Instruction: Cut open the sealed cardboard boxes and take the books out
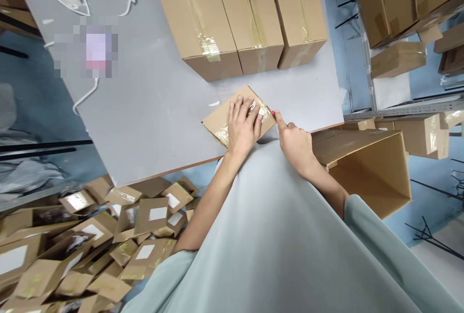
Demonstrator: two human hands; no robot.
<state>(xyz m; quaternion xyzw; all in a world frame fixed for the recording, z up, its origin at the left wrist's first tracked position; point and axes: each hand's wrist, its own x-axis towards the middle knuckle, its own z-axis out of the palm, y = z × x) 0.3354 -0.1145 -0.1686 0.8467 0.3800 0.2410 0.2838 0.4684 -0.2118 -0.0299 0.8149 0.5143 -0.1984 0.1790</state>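
A small taped cardboard box (pixel 217 118) lies at an angle near the front edge of the grey table. My left hand (pixel 243 120) rests flat on its top, fingers spread over the shiny tape. My right hand (pixel 294 142) is closed around a box cutter (pixel 273 113), with the index finger stretched along it. Only a red and dark bit of the cutter shows, at the right edge of the box. Its blade and the rest of its handle are hidden.
Three large taped cartons (pixel 232 22) stand behind on the table (pixel 145 110). White cables and a pixelated device lie at left. A large open carton (pixel 366 168) stands at right. Many opened boxes (pixel 145 250) heap on the floor at left; shelving (pixel 416 97) holds more.
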